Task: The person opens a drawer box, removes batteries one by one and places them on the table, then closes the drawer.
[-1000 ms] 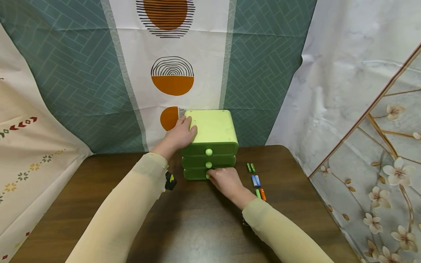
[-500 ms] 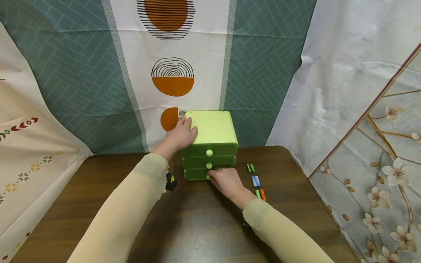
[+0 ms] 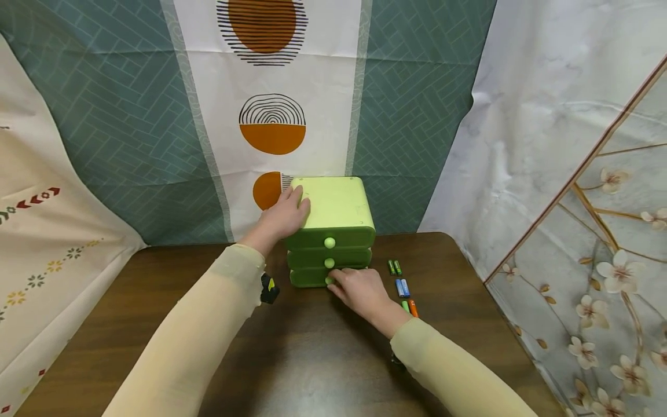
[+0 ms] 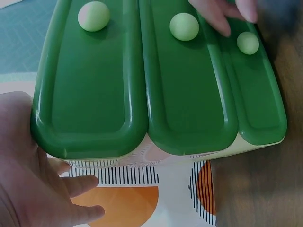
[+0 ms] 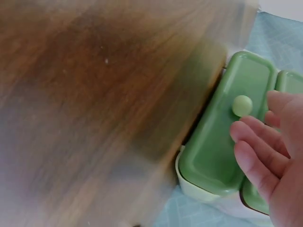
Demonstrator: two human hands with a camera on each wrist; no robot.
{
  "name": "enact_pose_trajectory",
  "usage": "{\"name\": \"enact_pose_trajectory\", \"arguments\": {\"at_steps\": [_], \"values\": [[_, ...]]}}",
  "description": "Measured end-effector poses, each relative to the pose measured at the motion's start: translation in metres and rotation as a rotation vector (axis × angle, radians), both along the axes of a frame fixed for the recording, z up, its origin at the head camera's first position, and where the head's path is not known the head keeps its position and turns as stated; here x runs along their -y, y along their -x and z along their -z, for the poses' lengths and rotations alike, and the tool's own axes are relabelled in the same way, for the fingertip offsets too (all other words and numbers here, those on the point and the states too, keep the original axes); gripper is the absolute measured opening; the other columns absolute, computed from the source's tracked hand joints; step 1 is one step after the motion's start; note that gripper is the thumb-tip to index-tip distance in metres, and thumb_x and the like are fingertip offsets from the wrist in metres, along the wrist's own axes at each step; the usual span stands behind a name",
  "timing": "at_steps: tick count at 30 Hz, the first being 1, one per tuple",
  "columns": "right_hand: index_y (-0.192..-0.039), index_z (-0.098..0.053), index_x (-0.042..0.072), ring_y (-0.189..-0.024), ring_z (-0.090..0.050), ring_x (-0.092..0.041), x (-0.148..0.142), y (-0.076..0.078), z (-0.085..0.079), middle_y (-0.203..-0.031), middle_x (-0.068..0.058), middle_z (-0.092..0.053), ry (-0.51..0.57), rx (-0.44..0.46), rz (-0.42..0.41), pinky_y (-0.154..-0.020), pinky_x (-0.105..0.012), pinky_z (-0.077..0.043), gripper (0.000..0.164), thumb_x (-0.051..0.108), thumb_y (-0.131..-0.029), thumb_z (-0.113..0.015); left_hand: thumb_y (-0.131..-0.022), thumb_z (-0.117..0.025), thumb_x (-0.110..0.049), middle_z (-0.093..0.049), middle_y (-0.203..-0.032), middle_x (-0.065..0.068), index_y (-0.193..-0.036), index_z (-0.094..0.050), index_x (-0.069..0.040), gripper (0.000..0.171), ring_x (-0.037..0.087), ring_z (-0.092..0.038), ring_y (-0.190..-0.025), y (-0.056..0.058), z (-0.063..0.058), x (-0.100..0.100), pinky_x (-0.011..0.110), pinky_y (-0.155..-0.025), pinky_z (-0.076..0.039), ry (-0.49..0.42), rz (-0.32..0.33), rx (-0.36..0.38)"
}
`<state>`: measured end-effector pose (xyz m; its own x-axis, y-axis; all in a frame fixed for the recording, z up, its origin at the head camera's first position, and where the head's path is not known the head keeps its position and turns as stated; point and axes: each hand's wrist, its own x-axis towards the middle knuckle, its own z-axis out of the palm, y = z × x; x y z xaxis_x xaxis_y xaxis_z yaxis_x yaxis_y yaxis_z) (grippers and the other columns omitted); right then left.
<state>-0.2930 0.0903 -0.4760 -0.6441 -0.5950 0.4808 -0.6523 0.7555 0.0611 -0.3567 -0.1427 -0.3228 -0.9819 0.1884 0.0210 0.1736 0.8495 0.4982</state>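
A small cabinet (image 3: 333, 202) with a pale green top and three dark green drawers stands at the table's back edge. My left hand (image 3: 285, 213) rests on its upper left edge, fingers extended. The left wrist view shows those fingers (image 4: 78, 185) along the cabinet's side. My right hand (image 3: 362, 292) is by the bottom drawer (image 3: 307, 278), its loosely bent fingers beside the round pale knob (image 5: 242, 106). A gap shows between fingertips and knob in the left wrist view. All three drawer fronts sit pushed in, with the middle drawer (image 4: 187, 90) above the bottom one.
Right of the cabinet on the brown table (image 3: 312, 359) lie small batteries in pairs: green ones (image 3: 394, 267), blue ones (image 3: 402, 288), and a light green one beside an orange one (image 3: 413, 308). A patterned cloth (image 3: 271, 81) hangs behind.
My right fingers have loosened from the bottom drawer's knob and shifted slightly away from it. The left hand stays in place on the cabinet. The head view has shifted slightly.
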Motion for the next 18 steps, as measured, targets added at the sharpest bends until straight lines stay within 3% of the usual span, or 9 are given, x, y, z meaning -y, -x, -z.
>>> {"name": "enact_pose_trajectory", "arguments": {"at_steps": [8, 14, 18], "values": [[-0.123, -0.081, 0.019, -0.078, -0.075, -0.015, -0.013, -0.013, -0.017, -0.098, 0.003, -0.079, 0.028, 0.021, 0.057, -0.053, -0.035, -0.053, 0.039, 0.053, -0.106, -0.072, -0.120, -0.019, -0.049, -0.005, -0.185, 0.016, -0.178, -0.013, -0.008, 0.072, 0.033, -0.007, -0.170, 0.001, -0.002, 0.010, 0.068, -0.130, -0.016, 0.004, 0.013, -0.038], [-0.118, -0.080, 0.017, -0.060, -0.065, -0.017, -0.027, -0.024, -0.027, -0.087, 0.002, -0.075, 0.060, -0.046, 0.189, -0.045, -0.034, -0.045, 0.046, 0.060, -0.102, -0.074, -0.119, -0.020, -0.053, -0.008, -0.185, 0.013, -0.179, -0.014, -0.012, 0.073, 0.035, -0.013, -0.169, -0.004, 0.002, 0.022, 0.076, -0.127, -0.012, 0.051, -0.016, -0.067], [-0.119, -0.082, 0.015, -0.055, -0.061, -0.018, -0.034, -0.027, -0.033, -0.084, 0.000, -0.074, 0.081, -0.089, 0.228, -0.044, -0.036, -0.046, 0.049, 0.060, -0.100, -0.076, -0.120, -0.023, -0.053, -0.009, -0.185, 0.013, -0.179, -0.016, -0.011, 0.073, 0.036, -0.013, -0.169, -0.007, 0.006, 0.030, 0.078, -0.127, -0.009, 0.057, -0.022, -0.079]]}}
